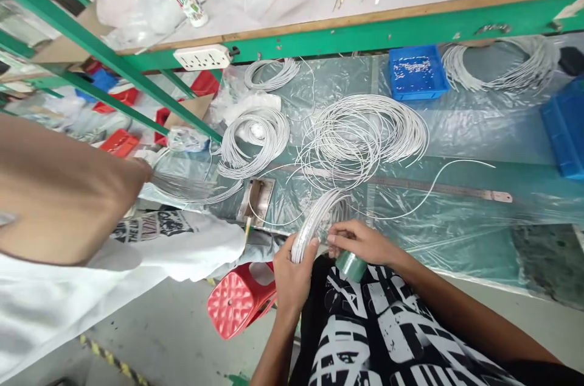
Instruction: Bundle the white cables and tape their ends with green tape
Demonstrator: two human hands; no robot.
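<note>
My left hand (294, 270) is wrapped round a bundled coil of white wire (319, 215), held at the table's front edge. Close beside the coil, my right hand (360, 243) has its fingers curled in. A roll of green tape (351, 265) shows under that palm, against my patterned shirt; the fingers hide how it is gripped. Just beyond my hands lies a large loose coil of white wire (401, 127). To its left is a tighter white wire coil (276, 151). A steel ruler (474, 192) lies on the table, partly beneath the wire.
A person in a white shirt (196, 246) stands close on my left, an arm reaching across. A blue tray of small white pieces (422, 94) and another wire coil (524, 72) lie at the back right. A red stool (232, 304) stands below on the left.
</note>
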